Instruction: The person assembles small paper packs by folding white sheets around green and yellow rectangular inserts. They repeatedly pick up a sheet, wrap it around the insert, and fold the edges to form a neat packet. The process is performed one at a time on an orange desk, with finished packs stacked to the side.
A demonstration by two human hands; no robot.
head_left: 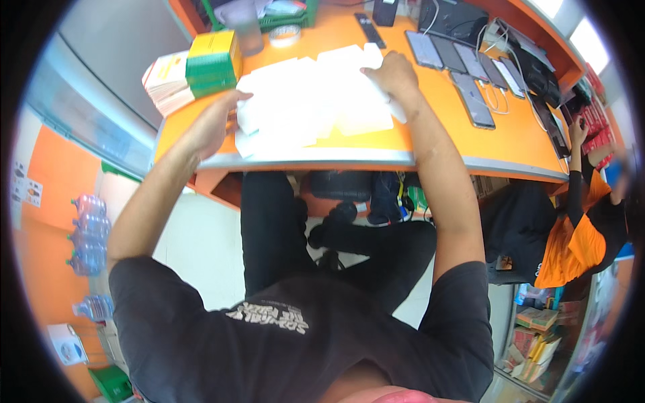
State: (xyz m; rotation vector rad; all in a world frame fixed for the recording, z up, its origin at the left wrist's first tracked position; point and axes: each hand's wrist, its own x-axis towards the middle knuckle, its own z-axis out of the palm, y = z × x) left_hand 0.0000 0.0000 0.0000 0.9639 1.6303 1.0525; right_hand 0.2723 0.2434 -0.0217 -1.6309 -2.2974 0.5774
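Between left hand (216, 127) and right hand (395, 77), both loosely open, white papers (295, 101) overlap, I judge not yet neat; beyond left hand, booklets (212, 66) are stacked.

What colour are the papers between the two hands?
Mostly white, overexposed; the papers show best in the head view.
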